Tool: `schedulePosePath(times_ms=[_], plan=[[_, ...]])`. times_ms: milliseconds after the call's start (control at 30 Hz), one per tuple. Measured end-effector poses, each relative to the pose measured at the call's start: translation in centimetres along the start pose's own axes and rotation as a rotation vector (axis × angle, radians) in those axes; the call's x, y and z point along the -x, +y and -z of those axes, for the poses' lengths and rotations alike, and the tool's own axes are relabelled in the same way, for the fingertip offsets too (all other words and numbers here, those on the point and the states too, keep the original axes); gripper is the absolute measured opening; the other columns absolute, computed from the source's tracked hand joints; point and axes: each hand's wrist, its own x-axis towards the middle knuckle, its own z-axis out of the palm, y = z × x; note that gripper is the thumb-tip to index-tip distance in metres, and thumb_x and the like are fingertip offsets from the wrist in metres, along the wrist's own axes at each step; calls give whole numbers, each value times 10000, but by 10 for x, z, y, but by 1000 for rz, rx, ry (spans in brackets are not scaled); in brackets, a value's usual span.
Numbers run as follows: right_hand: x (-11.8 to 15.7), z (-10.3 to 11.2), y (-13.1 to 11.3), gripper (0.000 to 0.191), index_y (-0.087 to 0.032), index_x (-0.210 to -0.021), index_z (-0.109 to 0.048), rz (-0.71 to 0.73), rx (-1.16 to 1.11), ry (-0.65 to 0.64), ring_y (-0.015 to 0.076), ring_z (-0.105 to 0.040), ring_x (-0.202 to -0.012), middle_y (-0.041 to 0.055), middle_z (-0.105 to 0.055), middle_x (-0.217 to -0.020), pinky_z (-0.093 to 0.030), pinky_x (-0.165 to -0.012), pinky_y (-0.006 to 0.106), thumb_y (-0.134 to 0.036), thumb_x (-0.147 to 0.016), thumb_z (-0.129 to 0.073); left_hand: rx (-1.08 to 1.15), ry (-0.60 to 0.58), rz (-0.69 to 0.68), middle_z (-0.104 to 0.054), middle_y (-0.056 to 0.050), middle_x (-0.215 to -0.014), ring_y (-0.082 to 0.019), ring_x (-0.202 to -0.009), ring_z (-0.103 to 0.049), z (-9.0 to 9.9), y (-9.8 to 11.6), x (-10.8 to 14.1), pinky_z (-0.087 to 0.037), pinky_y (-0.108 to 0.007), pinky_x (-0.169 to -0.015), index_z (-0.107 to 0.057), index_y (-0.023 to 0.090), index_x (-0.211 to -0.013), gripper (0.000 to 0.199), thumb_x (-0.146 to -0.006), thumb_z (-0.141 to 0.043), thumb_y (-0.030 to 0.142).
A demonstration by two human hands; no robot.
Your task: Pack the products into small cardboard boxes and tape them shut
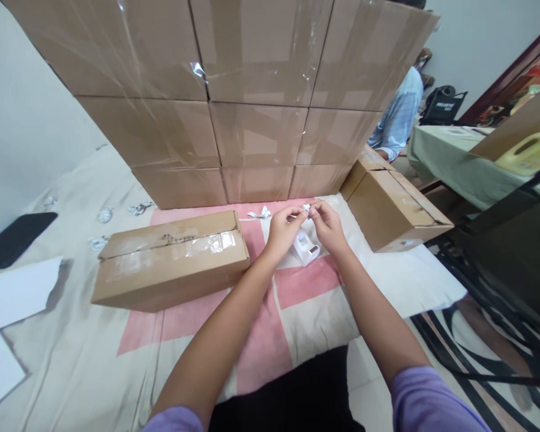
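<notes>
My left hand (284, 228) and my right hand (327, 224) meet over the bed, fingertips pinched close together. Between them is a small crumpled white paper piece (306, 207) with dark marks, partly hidden by the fingers. Just below the hands, a white plastic device (305, 247) with a small dark window rests on the pink and cream cloth; its upper part is covered by my hands. Another crumpled paper scrap (260, 212) lies left of my left hand.
Taped cardboard boxes (256, 135) form a wall ahead. One carton (171, 259) lies left, another (393, 207) right. Crumpled scraps (104, 214), white sheets (18, 294) and a black flat object (15, 240) lie far left. A person's sleeve (400, 114) shows behind; a chair (499, 288) stands right.
</notes>
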Motion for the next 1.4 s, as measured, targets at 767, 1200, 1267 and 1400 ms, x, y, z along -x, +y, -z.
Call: schedulePosePath(times_ms=[767,1200,1267,1400], plan=[[0,0,-6,387,-293,-1159,-665,-136,-225,-9,118,-534,-537,21,-659,-929,-469,-442,281,-564,-884,-697,-200,59,-104,-746,-11,-930,-152,-753,-637,7,12,7,-462,-265,-704,-674,227,-936,96,-957,-602,287],[3,-5,-10,406,-279,-1173,-622,-104,-267,-58,151,-596,-691,17,-661,-874,-482,-556,274,-450,-839,-779,-41,187,52,-680,-6,-815,-137,-743,-617,6,7,5,-446,-239,-705,-602,202,-855,189,-1004,-521,284],[4,-6,-9,300,-262,-1065,-650,-34,-149,13,163,-611,-739,36,-673,-925,-492,-586,290,-451,-857,-755,22,167,80,-668,2,-786,-125,-662,-595,5,5,5,-448,-235,-653,-601,202,-859,193,-999,-531,314],[5,-3,-7,210,-231,-897,-665,71,77,68,148,-553,-656,30,-662,-830,-459,-574,303,-440,-911,-681,139,138,140,-629,22,-710,-104,-564,-546,4,4,5,-440,-218,-586,-574,200,-859,188,-979,-555,343]])
